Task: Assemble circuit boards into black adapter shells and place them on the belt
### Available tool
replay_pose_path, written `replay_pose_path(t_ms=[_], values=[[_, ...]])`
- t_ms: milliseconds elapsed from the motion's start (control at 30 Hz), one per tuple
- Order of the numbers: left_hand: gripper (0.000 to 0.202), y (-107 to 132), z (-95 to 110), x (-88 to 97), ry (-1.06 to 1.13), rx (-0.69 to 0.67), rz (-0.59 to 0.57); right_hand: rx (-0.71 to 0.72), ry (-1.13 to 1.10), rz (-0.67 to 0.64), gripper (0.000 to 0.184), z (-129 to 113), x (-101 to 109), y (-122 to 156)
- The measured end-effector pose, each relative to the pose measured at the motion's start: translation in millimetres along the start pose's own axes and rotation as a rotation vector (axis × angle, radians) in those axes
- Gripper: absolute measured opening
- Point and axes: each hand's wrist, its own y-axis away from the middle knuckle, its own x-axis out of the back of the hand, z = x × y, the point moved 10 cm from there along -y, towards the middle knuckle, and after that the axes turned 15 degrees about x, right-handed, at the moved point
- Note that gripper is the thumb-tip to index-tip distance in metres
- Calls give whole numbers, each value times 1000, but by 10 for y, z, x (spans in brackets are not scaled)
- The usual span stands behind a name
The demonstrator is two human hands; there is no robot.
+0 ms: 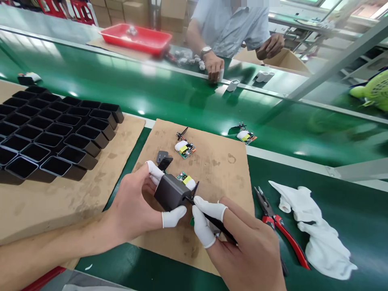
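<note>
My left hand [130,206] grips a black plastic case [170,193] between its thumb and forefinger, both in white finger cots. My right hand [245,238], with cots on thumb and forefinger too, is closed around a slim black tool [222,229], probably tweezers. The tool's tip meets the right end of the case; whether it reaches inside is hidden. Just behind the case lies a small circuit board [188,182] with a white and yellow part. Farther back on the cardboard sheet [218,173] is another circuit board [184,149]. Small black plastic pieces [163,159] lie by my left fingertips.
Rows of open black cases [57,129] stand on cardboard at left. Red-handled pliers [277,222] and white cloth pieces [318,230] lie at right. One circuit board [247,137] sits at the green conveyor's edge [273,141]. Across it, a co-worker [227,32] handles small parts near a red tray [136,38].
</note>
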Motion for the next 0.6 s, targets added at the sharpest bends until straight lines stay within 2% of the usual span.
replay_pose_path(t_ms=[100,333,600], values=[[53,3,45,50,-67,-50,89,-28,38,15,25,-13,-56,29],[47,74,202,135,-127,-147,199,-105,-11,31,26,19,-148,79],[43,116,332,151,-135,-221,231,-119,-30,37,39,-27,-146,64]])
